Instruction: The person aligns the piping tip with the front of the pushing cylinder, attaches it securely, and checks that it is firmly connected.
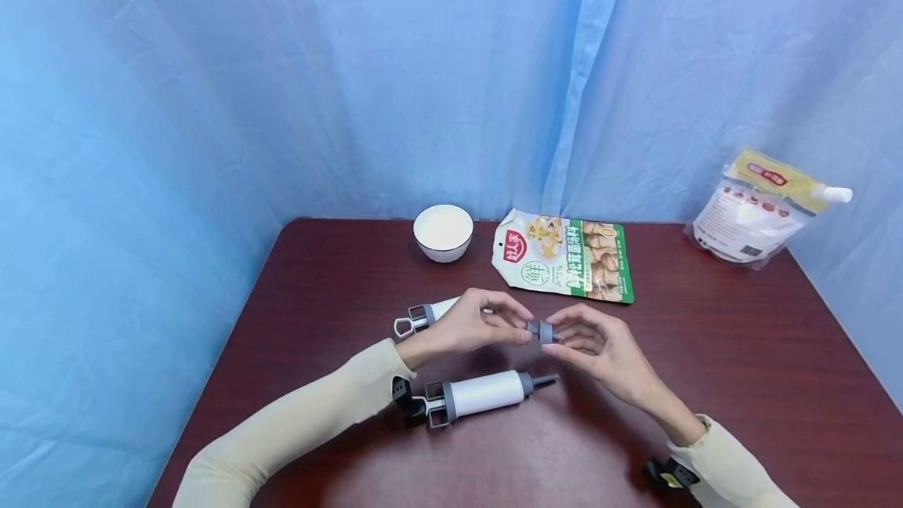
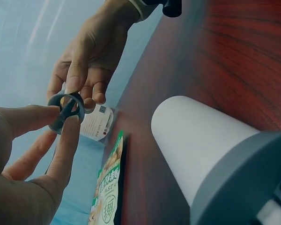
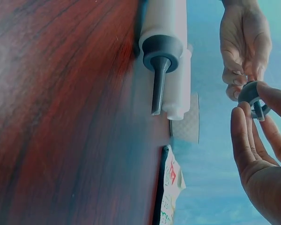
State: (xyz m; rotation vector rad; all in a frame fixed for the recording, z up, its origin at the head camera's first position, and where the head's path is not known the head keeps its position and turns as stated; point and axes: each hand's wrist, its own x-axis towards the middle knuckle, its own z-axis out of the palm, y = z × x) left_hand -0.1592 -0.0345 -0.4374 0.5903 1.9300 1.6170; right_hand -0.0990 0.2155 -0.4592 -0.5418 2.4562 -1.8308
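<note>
My left hand (image 1: 469, 328) pinches one side of a grey collar-shaped cap (image 1: 546, 332) with a slim nozzle. Opposite it, my right hand (image 1: 600, 347) grips the cap between thumb and fingers. The left wrist view shows the hollow inside of this cap (image 2: 56, 123). Below the hands lies a white plunger-type syringe (image 1: 487, 394), a grey nozzle fitted on its tip. A second such syringe (image 1: 443, 309) lies behind, partly hidden by my left hand. Its white end (image 3: 175, 112) has no grey cap in the right wrist view.
A white bowl (image 1: 443, 232) stands at the back of the table (image 1: 339, 273). To its right lies a flat green-and-white food packet (image 1: 564, 255). In the back right corner stands a spouted pouch (image 1: 755, 210). Blue curtains (image 1: 423, 85) hang behind the table.
</note>
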